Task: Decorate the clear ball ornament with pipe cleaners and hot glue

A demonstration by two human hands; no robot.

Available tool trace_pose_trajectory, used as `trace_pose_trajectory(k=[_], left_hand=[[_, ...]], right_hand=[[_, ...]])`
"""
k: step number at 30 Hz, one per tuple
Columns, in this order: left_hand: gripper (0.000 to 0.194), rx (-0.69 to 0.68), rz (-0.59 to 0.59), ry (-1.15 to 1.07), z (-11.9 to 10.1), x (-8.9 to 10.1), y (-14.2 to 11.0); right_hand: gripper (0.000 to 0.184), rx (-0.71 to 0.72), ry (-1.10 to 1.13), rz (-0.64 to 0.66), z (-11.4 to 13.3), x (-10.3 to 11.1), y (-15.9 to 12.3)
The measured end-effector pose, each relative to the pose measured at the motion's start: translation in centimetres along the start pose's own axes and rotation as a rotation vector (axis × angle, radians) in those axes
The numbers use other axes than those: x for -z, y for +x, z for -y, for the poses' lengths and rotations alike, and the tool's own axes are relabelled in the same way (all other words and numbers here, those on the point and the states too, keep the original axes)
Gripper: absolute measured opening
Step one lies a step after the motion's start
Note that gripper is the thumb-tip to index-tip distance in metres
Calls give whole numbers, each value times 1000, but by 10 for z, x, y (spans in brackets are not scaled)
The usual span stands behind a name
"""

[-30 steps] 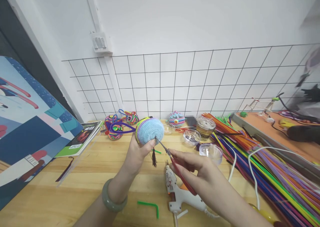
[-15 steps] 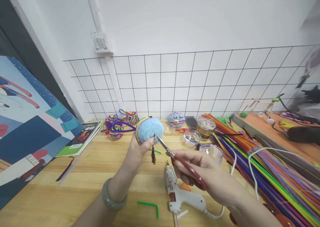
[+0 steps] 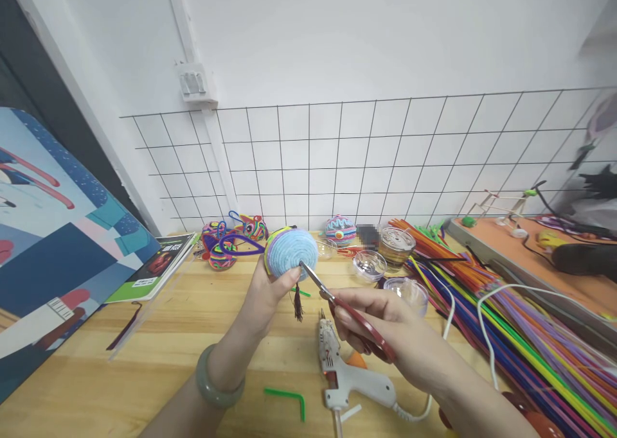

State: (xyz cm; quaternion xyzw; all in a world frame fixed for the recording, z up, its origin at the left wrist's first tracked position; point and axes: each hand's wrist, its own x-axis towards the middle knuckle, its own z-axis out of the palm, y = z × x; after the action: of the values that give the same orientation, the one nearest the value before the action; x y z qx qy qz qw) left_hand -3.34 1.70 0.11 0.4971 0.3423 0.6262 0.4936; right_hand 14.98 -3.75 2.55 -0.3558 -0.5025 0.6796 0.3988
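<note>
Near the middle of the wooden table [image 3: 164, 354], held above its surface, is a coiled ball [image 3: 294, 248] with a pale blue face and a band of yellow and purple. At nine o'clock from it, beyond a purple loop [image 3: 248, 248], lies a booklet [image 3: 159, 268] with a dark and green cover; it bears pale lettering, too small and blurred to read. At five o'clock a white glue gun [image 3: 361, 381] lies on its side (the small dark marks on its body cannot be made out either). The left hand [image 3: 267, 293] grips the ball from seven o'clock, its thumb pressed on the blue face; its other fingers are hidden behind, so their spread cannot be told. From four o'clock the right hand [image 3: 376, 322] holds red-handled scissors [image 3: 364, 327], thumb and fingers curled together around the handles. The blades point to ten o'clock, almost together, their tip at the blue face just beside the left thumb; whether it goes in cannot be seen. A dark tassel [image 3: 297, 304] hangs at six o'clock below the ball.
</note>
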Motion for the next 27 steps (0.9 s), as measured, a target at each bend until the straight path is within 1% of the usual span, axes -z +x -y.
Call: trace_pose_trajectory(k=[4,8,12,18,23,27], left_hand=[[46,3,-6,24,1,1,0],[45,-16,8,45,1,1,0],[47,-24,-1,49,0,0,0],[49,-16,3,3,0,0,-2],[50,-13,2,-63,-1,-2,-3],[52,-4,9,-104,-2,-3,-4]], right_hand=[[41,0,29,13,-2,1,1],[42,-17,57,-1,-3,2,1],[34,-4,57,23,1,0,-1],[35,4,20,30,4,-2,-3],[34,-3,82,42,-1,-2,-4],[32,20,109,61,-3,-3,-3]])
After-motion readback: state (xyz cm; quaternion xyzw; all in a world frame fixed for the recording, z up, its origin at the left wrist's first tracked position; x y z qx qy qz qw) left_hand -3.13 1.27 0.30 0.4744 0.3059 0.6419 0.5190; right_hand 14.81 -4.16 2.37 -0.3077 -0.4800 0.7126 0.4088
